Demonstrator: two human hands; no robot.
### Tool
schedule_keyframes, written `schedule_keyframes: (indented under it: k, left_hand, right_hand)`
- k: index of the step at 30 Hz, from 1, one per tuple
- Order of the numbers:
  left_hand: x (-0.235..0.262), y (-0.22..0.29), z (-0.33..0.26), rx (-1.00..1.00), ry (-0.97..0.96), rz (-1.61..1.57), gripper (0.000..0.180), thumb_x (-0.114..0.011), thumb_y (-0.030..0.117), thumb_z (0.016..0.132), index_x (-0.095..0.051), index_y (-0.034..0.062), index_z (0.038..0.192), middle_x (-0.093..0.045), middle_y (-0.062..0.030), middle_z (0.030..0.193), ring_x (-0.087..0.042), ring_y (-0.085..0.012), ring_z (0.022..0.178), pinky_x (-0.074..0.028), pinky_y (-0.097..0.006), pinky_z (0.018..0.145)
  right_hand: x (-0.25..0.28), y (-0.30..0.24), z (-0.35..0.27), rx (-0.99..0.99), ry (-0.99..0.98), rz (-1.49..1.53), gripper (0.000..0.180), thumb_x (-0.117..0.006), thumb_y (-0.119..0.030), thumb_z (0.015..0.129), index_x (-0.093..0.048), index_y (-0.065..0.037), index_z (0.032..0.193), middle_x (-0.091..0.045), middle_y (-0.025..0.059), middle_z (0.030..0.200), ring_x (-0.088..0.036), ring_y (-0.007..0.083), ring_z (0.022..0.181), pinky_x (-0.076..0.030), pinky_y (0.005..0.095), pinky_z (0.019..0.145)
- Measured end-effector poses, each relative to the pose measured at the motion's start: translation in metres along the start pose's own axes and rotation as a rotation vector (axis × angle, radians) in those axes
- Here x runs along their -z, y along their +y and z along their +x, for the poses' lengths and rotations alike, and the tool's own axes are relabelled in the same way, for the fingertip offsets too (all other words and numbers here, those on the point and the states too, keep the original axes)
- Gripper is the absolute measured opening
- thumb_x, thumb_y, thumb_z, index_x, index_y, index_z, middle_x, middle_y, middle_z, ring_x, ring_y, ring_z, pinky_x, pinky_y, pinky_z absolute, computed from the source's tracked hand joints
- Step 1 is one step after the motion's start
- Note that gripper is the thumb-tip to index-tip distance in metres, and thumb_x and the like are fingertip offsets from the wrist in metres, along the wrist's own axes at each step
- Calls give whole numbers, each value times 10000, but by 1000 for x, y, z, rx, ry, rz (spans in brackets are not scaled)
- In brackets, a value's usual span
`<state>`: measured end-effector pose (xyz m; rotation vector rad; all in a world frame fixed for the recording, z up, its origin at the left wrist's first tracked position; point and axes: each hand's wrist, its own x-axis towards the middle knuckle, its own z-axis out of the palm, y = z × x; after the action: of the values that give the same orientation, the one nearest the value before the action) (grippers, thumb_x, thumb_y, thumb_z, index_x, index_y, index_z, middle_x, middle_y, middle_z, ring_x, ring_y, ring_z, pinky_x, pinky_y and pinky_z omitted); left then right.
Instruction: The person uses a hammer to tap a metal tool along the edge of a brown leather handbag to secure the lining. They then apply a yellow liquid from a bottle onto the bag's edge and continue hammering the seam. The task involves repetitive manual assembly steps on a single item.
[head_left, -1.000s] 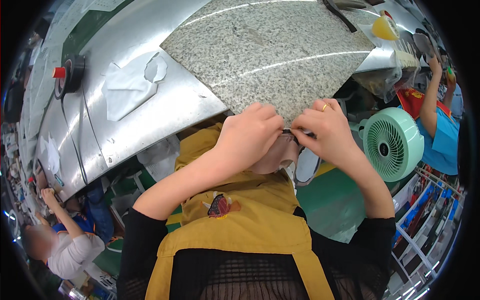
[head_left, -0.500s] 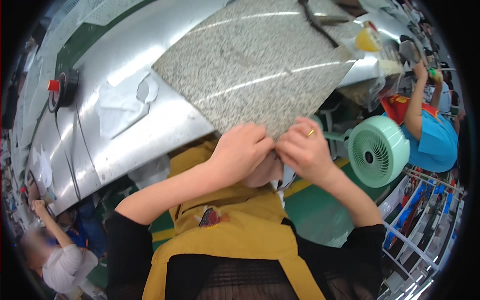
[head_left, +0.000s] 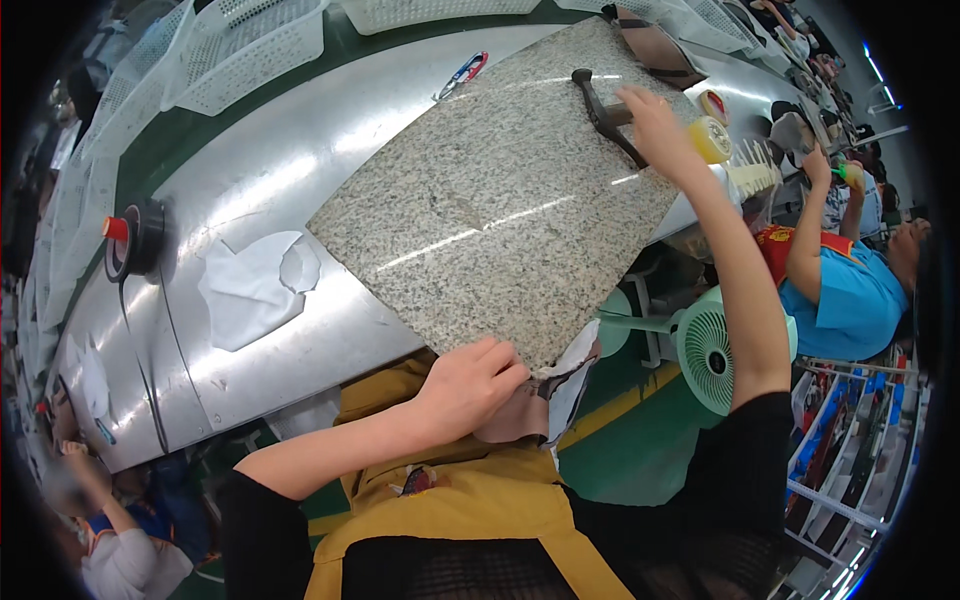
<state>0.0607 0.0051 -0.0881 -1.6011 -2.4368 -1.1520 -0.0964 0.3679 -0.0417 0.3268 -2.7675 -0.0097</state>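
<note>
My left hand [head_left: 475, 385] is closed on a soft brown leather-like piece [head_left: 515, 415] at the near edge of a speckled stone slab [head_left: 490, 210]. The piece hangs below the edge over my lap, with a pale lining [head_left: 578, 350] showing at its right side. Out at the slab's far right, my right hand [head_left: 655, 125] has its fingers around the handle of a hammer [head_left: 603, 112]. The hammer's dark curved head lies on the stone. My palm hides the rest of the handle.
Right of the hammer are a yellow tape roll [head_left: 708, 140] and another brown piece [head_left: 655, 50]. A white cut piece [head_left: 255, 290] and a black round device with a red knob [head_left: 132, 240] rest on the metal table [head_left: 250, 190]. A green fan [head_left: 705, 350] stands at right, near a co-worker in blue [head_left: 845, 300].
My right hand has left the brown piece at the slab's near edge and reached the hammer's handle. The left hand stays on the piece. The view has tilted up, showing more of the table's far side.
</note>
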Motion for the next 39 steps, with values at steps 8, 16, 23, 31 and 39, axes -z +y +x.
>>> schedule_keyframes:
  k: [8,16,23,31,39]
  left_hand:
    - [2,-1,2,2,-25,-74,141,-630,87,721,-620,120,858,-523,-13,781,-561,-199,700,-465,-303,557]
    - [8,-13,4,-343,-87,86,251,-617,80,636,-590,70,886,-499,-19,834,-526,-152,706,-465,-253,548]
    - [7,-15,6,-435,-83,133,241,-613,80,648,-578,46,884,-485,-26,830,-519,-147,709,-461,-245,543]
    - [6,-15,4,-447,-62,123,236,-611,78,639,-574,42,869,-492,-35,832,-519,-157,703,-453,-248,539]
    - [6,-13,1,-315,-87,83,209,-611,86,665,-594,65,873,-516,-32,847,-540,-177,713,-470,-276,569]
  right_hand:
    - [0,-3,-20,66,-296,229,305,-524,-79,852,-524,-41,1155,-569,161,1029,-564,341,984,-448,395,851]
    - [139,-182,-138,-368,-450,750,265,-564,-211,920,-587,-22,1104,-627,158,943,-611,295,864,-464,335,763]
    - [135,-214,-167,-273,-511,784,197,-598,-81,877,-558,-4,1053,-594,141,912,-598,337,769,-473,344,628]
    - [124,-219,-177,-246,-553,736,229,-611,-71,848,-552,-41,1068,-597,124,906,-613,324,776,-490,363,621]
    - [118,-219,-180,-217,-575,707,200,-587,-73,876,-528,-7,1056,-579,168,801,-587,378,731,-457,378,602]
